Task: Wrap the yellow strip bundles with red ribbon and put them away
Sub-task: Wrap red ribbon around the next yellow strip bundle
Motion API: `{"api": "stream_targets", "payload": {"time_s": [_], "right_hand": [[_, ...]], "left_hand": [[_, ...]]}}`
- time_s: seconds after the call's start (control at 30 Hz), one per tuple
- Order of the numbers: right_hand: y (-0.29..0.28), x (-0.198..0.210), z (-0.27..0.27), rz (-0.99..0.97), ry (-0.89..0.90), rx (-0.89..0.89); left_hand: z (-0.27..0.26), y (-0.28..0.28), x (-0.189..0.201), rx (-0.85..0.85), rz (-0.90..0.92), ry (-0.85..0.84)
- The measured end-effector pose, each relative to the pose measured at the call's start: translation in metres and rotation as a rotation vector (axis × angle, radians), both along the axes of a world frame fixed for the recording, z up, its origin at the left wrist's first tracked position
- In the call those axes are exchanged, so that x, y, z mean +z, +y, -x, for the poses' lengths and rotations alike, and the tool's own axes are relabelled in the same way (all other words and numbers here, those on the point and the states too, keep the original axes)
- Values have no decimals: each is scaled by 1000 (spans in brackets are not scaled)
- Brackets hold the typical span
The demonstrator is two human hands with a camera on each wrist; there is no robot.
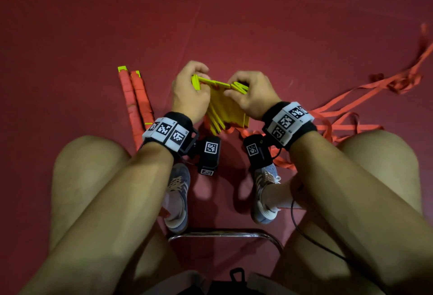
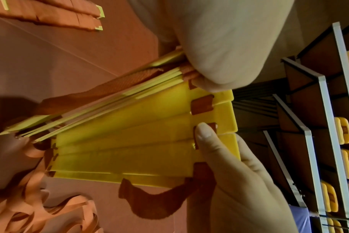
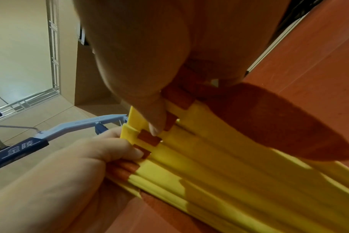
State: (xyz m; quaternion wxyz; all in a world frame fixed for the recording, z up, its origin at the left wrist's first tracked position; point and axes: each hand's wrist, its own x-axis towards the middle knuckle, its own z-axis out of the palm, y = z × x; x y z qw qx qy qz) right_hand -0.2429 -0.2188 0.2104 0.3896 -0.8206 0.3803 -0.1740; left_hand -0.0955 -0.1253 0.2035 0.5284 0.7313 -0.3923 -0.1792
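The step in hand looked like gathering, not yet wrapping: the yellow strips (image 1: 226, 109) were held fanned out in the air above the floor (image 1: 234, 25), in front of the seated person's knees. The left hand (image 1: 189, 93) had its fingers curled round the stacked far ends. The right hand (image 1: 251, 94) pinched the ends that were spread flat. Two wrapped bundles (image 1: 137, 98) lay side by side on the floor to the left, and loose red ribbon (image 1: 346, 112) trailed away to the right. The next move probably called for closing the fan into one square stack, then taking up the slack ribbon and winding it tightly round. The head view alone showed the finished bundles and the length of free ribbon. The left wrist view showed the right thumb pressed on a ribbon slot, and shelving (image 2: 319, 110) holding yellow items. The right wrist view showed ribbon threaded through notches in the strip ends, and a blue and white tool (image 3: 50, 135) that I could not identify.
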Motion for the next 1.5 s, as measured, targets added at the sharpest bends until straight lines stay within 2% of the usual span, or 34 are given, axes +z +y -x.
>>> {"api": "stream_targets", "payload": {"time_s": [0.1,0.27,0.47,0.6,0.7,0.8,0.93,1.17,1.33,1.5], "right_hand": [[-3,1,1,-51,11,35],[-4,1,3,-166,24,83],[-7,5,6,-217,-24,57],[-10,6,7,-192,-15,-14],[-1,4,3,-132,-28,-23],[11,0,-2,-86,-43,-28],[12,1,-2,-118,-57,-15],[-1,1,7,-145,-59,-19],[-13,3,15,-100,-49,-137],[-8,-2,15,-20,-9,-255]], "left_hand": [[2,1,1,-21,-21,18],[13,5,8,-189,-15,158],[7,3,7,-261,-93,97],[6,-1,3,-191,-77,6],[8,-3,4,-137,-26,73],[11,-1,4,-210,-14,208],[10,0,6,-308,-115,81],[3,-2,6,-193,-87,13],[-6,-2,4,-180,-124,-52],[1,-3,5,-296,-123,-66]]}}
